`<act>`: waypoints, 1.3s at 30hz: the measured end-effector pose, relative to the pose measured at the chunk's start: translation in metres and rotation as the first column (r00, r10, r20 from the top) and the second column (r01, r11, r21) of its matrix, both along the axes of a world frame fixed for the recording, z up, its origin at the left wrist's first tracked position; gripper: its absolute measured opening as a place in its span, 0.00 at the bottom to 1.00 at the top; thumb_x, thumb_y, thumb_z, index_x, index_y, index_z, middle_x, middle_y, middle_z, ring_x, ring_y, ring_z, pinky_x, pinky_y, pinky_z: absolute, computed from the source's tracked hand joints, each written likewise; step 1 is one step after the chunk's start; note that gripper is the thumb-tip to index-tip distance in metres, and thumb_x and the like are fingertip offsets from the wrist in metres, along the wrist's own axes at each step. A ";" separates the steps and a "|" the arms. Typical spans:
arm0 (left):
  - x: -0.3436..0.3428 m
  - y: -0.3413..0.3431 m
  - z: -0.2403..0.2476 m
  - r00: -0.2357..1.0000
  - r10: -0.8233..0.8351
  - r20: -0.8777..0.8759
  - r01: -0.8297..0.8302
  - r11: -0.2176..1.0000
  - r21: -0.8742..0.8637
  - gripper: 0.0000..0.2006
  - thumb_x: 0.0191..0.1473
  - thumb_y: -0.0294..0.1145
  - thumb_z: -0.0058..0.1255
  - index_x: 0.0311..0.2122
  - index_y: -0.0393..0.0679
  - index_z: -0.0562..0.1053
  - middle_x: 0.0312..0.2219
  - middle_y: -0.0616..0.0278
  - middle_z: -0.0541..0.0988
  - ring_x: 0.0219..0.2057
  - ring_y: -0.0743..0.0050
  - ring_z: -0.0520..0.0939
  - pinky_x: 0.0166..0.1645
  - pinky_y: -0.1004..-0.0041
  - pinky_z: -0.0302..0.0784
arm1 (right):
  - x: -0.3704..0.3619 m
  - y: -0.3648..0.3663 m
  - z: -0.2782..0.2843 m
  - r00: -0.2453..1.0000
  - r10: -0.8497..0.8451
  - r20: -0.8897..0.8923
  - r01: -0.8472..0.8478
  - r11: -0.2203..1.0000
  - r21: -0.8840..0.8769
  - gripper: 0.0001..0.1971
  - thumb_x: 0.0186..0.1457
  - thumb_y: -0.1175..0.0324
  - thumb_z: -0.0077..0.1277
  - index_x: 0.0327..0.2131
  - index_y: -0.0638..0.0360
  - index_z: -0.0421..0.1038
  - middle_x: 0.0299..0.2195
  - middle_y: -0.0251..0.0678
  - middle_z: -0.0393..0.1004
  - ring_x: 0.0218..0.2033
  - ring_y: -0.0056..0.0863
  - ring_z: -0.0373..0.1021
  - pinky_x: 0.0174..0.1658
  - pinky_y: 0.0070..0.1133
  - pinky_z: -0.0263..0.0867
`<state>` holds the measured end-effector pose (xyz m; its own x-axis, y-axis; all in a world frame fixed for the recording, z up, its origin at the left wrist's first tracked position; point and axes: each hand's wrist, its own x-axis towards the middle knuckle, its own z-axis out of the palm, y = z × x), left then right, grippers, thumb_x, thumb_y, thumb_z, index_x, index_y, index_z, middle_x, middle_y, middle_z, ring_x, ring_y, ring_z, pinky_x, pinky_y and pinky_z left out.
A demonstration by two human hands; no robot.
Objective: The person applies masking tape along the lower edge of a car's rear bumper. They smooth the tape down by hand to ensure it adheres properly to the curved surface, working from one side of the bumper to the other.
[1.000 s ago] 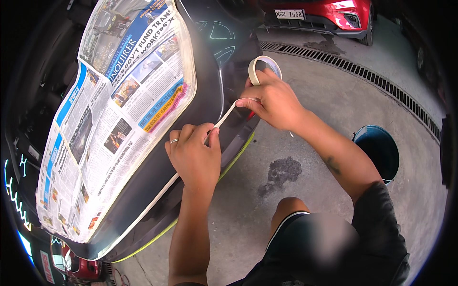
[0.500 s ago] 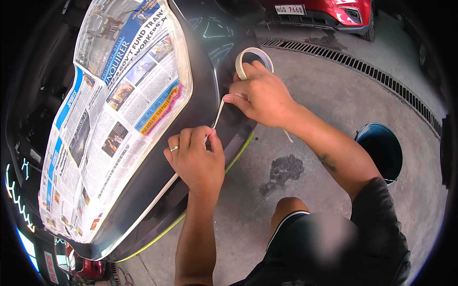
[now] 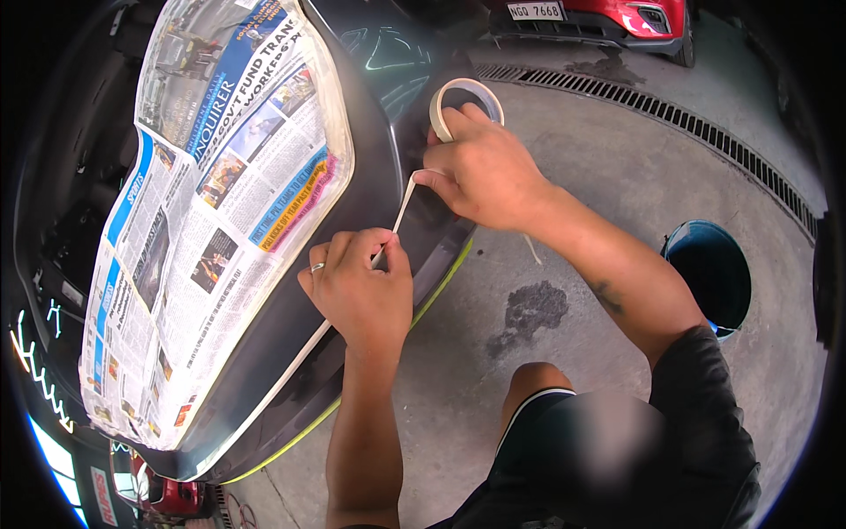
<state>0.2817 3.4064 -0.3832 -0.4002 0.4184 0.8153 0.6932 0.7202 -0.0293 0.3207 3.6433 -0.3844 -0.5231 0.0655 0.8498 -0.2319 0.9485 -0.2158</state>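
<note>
A thin strip of masking tape (image 3: 404, 202) stretches between my two hands along the edge of a dark car panel (image 3: 374, 163). My left hand (image 3: 361, 282) pinches the strip against the panel, thumb and forefinger together, a ring on one finger. Farther up, my right hand (image 3: 485, 163) grips the strip between thumb and forefinger, with a cream tape roll (image 3: 438, 119) hooked over its other fingers. Below my left hand, tape (image 3: 273, 388) lies along the panel edge. A loose tape end (image 3: 534, 250) hangs beneath my right wrist. Newspaper (image 3: 176, 264) covers the lamp-shaped area to the left.
A blue bucket (image 3: 736, 256) stands on the concrete floor (image 3: 582, 238) to my right, near my elbow. A floor drain grate (image 3: 670, 115) curves behind it. A red car (image 3: 617, 26) is parked at the top. Yellow-green tape (image 3: 304, 432) runs along the panel's lower edge.
The view has shifted slightly. Both hands keep their grip on the tape, and its strip between them looks a little straighter.
</note>
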 end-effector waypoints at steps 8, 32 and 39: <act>0.001 0.005 0.007 1.000 -0.008 -0.028 0.007 1.000 -0.017 0.10 0.53 0.30 0.76 0.42 0.54 0.89 0.35 0.70 0.86 0.44 0.59 0.83 0.55 0.53 0.72 | 0.001 0.002 -0.006 1.000 0.000 0.022 0.002 0.999 -0.049 0.14 0.64 0.51 0.72 0.37 0.51 0.89 0.46 0.38 0.78 0.51 0.42 0.75 0.50 0.41 0.77; 0.025 -0.149 -0.019 0.971 0.098 -0.220 -0.107 0.994 -0.029 0.13 0.48 0.27 0.83 0.40 0.51 0.92 0.37 0.71 0.80 0.40 0.67 0.79 0.50 0.62 0.70 | -0.007 -0.106 -0.036 0.928 0.274 -0.254 -0.165 0.910 0.379 0.26 0.48 0.65 0.64 0.53 0.47 0.90 0.48 0.30 0.82 0.48 0.33 0.75 0.43 0.31 0.72; 0.020 -0.161 -0.025 0.945 0.055 -0.323 -0.093 0.990 -0.104 0.11 0.49 0.29 0.81 0.39 0.53 0.92 0.38 0.73 0.81 0.39 0.70 0.78 0.48 0.62 0.67 | -0.019 -0.102 -0.040 0.860 0.366 -0.355 -0.192 0.877 0.440 0.19 0.46 0.66 0.79 0.45 0.50 0.94 0.41 0.31 0.85 0.33 0.28 0.72 0.33 0.26 0.69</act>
<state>0.3016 3.2457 -0.4082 -0.1614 0.4969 0.8526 0.5788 0.7475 -0.3261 0.3018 3.5412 -0.4248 -0.0611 -0.3976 0.9155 -0.4836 0.8142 0.3213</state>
